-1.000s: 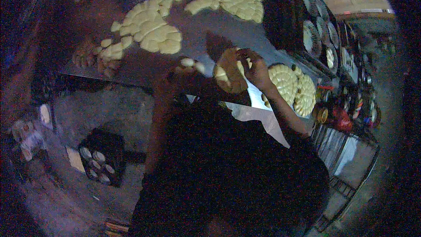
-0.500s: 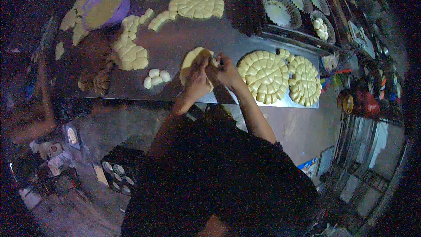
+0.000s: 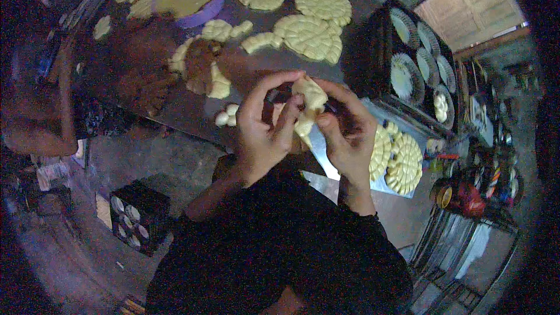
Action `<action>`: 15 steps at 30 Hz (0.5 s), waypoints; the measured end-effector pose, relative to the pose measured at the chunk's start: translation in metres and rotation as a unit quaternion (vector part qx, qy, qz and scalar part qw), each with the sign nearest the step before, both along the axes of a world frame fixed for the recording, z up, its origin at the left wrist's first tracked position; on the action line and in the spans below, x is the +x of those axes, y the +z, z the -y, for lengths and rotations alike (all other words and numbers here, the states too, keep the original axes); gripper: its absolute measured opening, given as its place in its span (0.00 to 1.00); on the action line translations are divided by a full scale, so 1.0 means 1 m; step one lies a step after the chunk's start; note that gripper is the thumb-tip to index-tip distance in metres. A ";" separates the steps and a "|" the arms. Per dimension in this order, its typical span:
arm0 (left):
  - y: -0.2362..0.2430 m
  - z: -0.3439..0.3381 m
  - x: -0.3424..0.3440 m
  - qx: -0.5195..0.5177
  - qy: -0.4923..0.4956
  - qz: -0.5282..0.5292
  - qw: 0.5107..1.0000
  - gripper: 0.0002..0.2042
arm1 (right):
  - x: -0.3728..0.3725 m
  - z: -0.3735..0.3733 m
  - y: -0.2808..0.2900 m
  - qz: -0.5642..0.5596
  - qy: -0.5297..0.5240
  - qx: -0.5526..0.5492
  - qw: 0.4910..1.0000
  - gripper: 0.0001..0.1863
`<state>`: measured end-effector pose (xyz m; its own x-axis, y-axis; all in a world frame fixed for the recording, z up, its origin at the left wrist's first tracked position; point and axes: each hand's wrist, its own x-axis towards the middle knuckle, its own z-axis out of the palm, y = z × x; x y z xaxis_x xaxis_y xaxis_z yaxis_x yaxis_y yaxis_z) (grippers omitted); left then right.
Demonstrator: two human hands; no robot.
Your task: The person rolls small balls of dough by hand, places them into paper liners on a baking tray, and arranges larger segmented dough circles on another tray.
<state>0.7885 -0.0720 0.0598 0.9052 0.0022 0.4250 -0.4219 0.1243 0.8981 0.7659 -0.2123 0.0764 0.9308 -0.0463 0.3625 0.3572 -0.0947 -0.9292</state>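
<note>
Left hand (image 3: 263, 134) and right hand (image 3: 353, 137) both have fingers curled closely round a pale dough piece (image 3: 310, 104), held between them, seemingly just above the near edge of the table (image 3: 322, 149). Portioning looks well short of finished: a few rolled balls (image 3: 226, 116) lie beside the left hand, and only one of the fluted cups (image 3: 402, 76) visibly bears a ball cluster (image 3: 440, 107). Left to work, by my reckoning: scored rounds (image 3: 403, 162) near the right forearm, more divided dough (image 3: 309, 36) beyond.
</note>
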 end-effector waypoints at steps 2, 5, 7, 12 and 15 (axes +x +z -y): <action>0.001 -0.027 0.012 0.161 0.077 0.125 0.976 0.16 | 0.017 -0.021 0.003 -0.014 0.034 0.033 0.999 0.22; 0.006 -0.068 0.029 0.190 0.116 0.148 0.963 0.16 | 0.054 -0.048 0.007 0.064 0.035 -0.070 0.995 0.20; -0.003 -0.089 0.050 0.127 0.136 0.185 0.965 0.22 | 0.064 -0.070 0.006 -0.057 0.072 0.041 0.995 0.18; -0.042 -0.154 0.110 0.105 -0.079 0.432 0.892 0.31 | 0.089 -0.138 0.019 -0.229 0.199 0.231 0.924 0.24; -0.091 -0.161 0.135 -0.042 -0.108 0.444 0.889 0.29 | 0.105 -0.183 0.017 -0.200 0.191 0.143 0.950 0.32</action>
<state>0.9233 0.0889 -0.0309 0.1962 -0.0661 0.9783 -0.9177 0.3392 0.2070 0.8708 -0.0292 0.0937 0.9604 0.2785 -0.0003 -0.0723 0.2483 -0.9660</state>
